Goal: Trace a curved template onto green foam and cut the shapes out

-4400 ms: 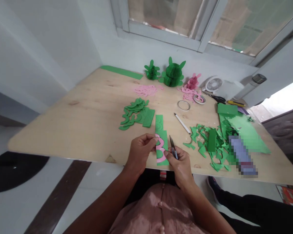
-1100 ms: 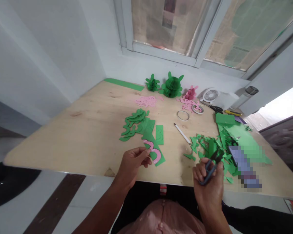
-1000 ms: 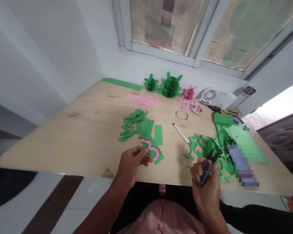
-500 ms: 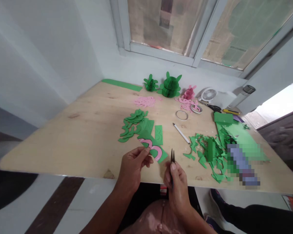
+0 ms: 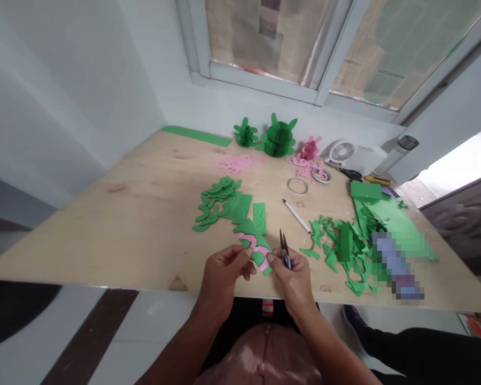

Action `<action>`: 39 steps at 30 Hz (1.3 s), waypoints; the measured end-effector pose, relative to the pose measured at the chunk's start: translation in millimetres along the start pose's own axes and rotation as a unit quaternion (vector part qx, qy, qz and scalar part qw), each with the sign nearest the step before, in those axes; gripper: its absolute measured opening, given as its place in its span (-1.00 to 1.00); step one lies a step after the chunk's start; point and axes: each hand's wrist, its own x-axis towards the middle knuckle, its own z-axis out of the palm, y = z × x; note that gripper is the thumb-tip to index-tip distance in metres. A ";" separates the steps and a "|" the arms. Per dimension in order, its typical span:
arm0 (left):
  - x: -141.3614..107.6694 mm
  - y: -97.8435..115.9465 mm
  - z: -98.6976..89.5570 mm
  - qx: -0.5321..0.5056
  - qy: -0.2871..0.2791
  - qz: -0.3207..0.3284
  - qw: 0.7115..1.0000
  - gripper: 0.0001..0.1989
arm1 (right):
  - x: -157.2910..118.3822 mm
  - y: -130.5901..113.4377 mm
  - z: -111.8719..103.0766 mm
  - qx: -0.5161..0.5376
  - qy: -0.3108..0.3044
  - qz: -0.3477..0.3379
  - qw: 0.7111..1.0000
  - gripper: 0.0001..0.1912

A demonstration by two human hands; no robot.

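Note:
My left hand [image 5: 228, 270] pinches a piece of green paper [image 5: 246, 227] with a curved pink paper shape [image 5: 260, 249] lying over it. My right hand [image 5: 294, 270] is closed around a pair of scissors [image 5: 284, 254], blades pointing away from me, while its thumb presses the right end of the pink shape. Both hands hold the papers just above the table's near edge. Just beyond them lie a small green paper rectangle [image 5: 259, 216] and a pile of curved green cutouts [image 5: 218, 198].
Green scraps [image 5: 347, 246] spread to the right, beside green sheets [image 5: 388, 214] and a blurred-out object [image 5: 398, 267]. A white pen [image 5: 296, 215] and tape rings [image 5: 297, 186] lie mid-table. Paper figures [image 5: 279, 139], pink cutouts [image 5: 236, 163], a fan [image 5: 341, 152] and a bottle [image 5: 398, 152] stand or lie farther back.
My right hand has moved left and up to the papers, its thumb now on the pink shape. The green paper and pink shape have turned slightly. The scissors stay in my right hand.

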 end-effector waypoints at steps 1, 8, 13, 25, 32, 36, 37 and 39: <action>-0.4 -0.2 0.4 -0.002 -0.001 -0.002 1.000 -0.88 | -0.3 0.8 -0.2 0.000 0.000 0.002 1.000 -0.77; 0.6 -4.6 -2.9 -0.011 -0.011 -0.016 1.000 -0.88 | -2.7 1.2 -0.5 0.014 0.003 0.023 1.000 -0.75; 1.9 -8.6 -7.4 -0.011 -0.022 -0.017 1.000 -0.85 | -4.3 3.5 -0.9 0.024 -0.002 0.039 0.999 -0.75; 2.3 -11.1 -12.1 -0.036 -0.048 -0.067 0.996 -0.82 | -6.9 -3.9 0.5 0.020 -0.002 0.042 0.999 -0.78; 4.3 -12.6 -13.6 -0.001 -0.048 -0.049 0.998 -0.83 | -5.9 2.2 -0.5 0.027 -0.019 0.032 0.999 -0.82; 4.9 -10.3 -10.6 0.017 -0.037 -0.023 0.999 -0.82 | -3.9 3.6 0.5 0.023 -0.017 0.032 0.999 -0.80; 5.3 -9.5 -9.3 0.020 -0.033 -0.018 0.999 -0.81 | -3.7 3.3 0.7 0.022 -0.014 0.033 0.999 -0.79; 6.5 -7.5 -6.9 0.017 -0.021 -0.009 1.000 -0.78 | -4.1 3.0 0.6 0.032 -0.007 0.030 0.999 -0.77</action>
